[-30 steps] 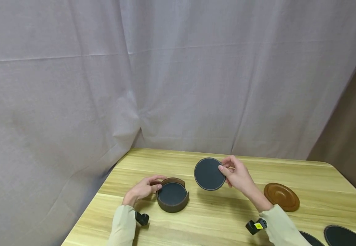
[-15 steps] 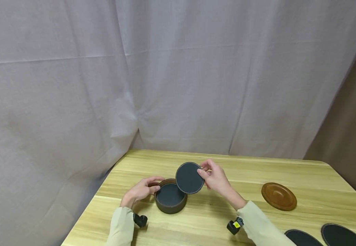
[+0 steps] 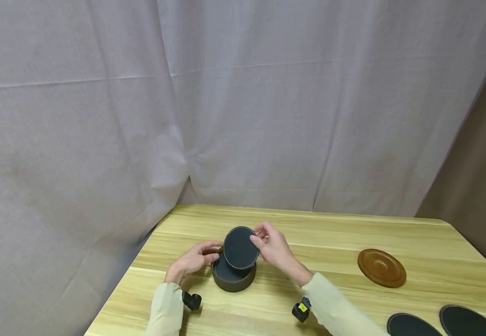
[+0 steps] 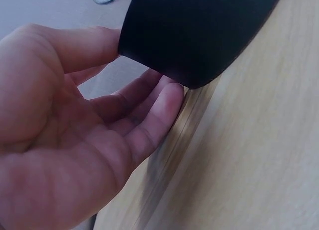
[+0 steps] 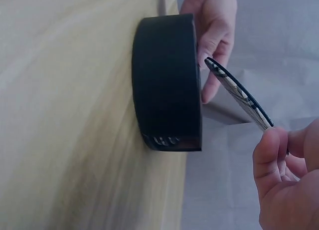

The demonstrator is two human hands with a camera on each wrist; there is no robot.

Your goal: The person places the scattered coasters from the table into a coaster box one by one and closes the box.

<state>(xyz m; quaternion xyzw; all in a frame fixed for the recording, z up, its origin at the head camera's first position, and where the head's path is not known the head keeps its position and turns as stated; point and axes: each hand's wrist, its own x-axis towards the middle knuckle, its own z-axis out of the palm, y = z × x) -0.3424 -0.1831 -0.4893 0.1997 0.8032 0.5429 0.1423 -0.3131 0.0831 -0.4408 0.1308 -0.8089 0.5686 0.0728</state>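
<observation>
My right hand [image 3: 275, 247] pinches a round black coaster [image 3: 240, 248] by its right edge, thumb on top. The coaster is tilted above a round coaster holder [image 3: 234, 285] and covers part of its opening in the head view. Edge-on in the right wrist view, the coaster [image 5: 239, 93] shows a pale patterned underside. My left hand [image 3: 194, 262] grips the holder's left side, thumb at the rim. In the left wrist view, the thumb and fingers of that hand [image 4: 99, 115] meet the dark holder wall [image 4: 194, 35]. Another black coaster [image 3: 224, 269] lies inside the holder.
A brown round wooden dish [image 3: 381, 268] lies to the right on the wooden table [image 3: 335, 233]. Two more black coasters are at the lower right, one coaster [image 3: 411, 325] left of the other coaster [image 3: 469, 321]. A grey curtain [image 3: 251, 116] hangs behind the table.
My right hand has carried the pinched coaster leftward from open table to over the holder. My left hand keeps its grip on the holder's side.
</observation>
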